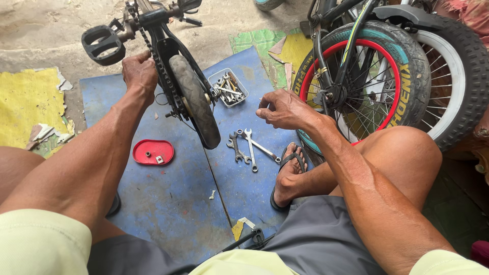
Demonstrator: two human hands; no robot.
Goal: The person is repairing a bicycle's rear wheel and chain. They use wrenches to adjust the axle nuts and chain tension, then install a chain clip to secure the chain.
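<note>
We sit low over a worn blue foam mat (168,203), its surface scuffed and scratched, laid on bare grey concrete (41,30) with torn yellow mat pieces (25,102) at the left and a green and yellow scrap (275,46) at the far edge. Our left hand (138,74) is closed around the chain side of a small upturned bicycle, fingers curled tight beside the bicycle chain (162,76) – just below the black pedal (103,45). The small rear wheel (196,102) with its grey tyre stands upright on the mat, in the middle of the scene. Our right hand (282,109) hovers to the right of that wheel, fingertips pinched together; whether anything small sits between them we cannot tell. Near it, on the mat, lie several open-ended spanners (249,147), and farther off a clear plastic tray of tools (228,87). A red oval lid (153,152) holding small parts lies to the left – and another bicycle's red-rimmed wheel (364,81) stands at the right
</note>
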